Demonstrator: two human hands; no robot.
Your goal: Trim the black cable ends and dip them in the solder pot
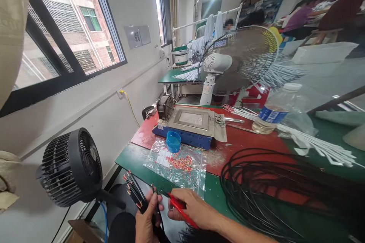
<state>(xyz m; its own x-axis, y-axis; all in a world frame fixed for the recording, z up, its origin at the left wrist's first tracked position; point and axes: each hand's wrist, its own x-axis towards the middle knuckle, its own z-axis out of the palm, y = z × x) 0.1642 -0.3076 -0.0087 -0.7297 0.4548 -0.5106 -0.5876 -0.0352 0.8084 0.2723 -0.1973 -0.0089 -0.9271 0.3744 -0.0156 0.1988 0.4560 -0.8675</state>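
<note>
My left hand point(148, 216) grips a bundle of black cables point(135, 191) whose stripped ends show red and copper tips pointing up and left. My right hand point(194, 209) holds a red-handled tool point(179, 207), its tip meeting one cable end near my left fingers. Both hands are at the near edge of the green table point(134, 159). Just beyond them lies a clear plastic bag point(176, 165) with small red pieces scattered on it.
A big coil of black cable point(273, 193) fills the table's right side. A blue cap point(173, 141), a blue-based metal machine point(191, 123), a water bottle point(273, 110), white cable bundles point(313, 142) and a white fan point(236, 60) stand farther back. A black fan point(74, 167) stands left.
</note>
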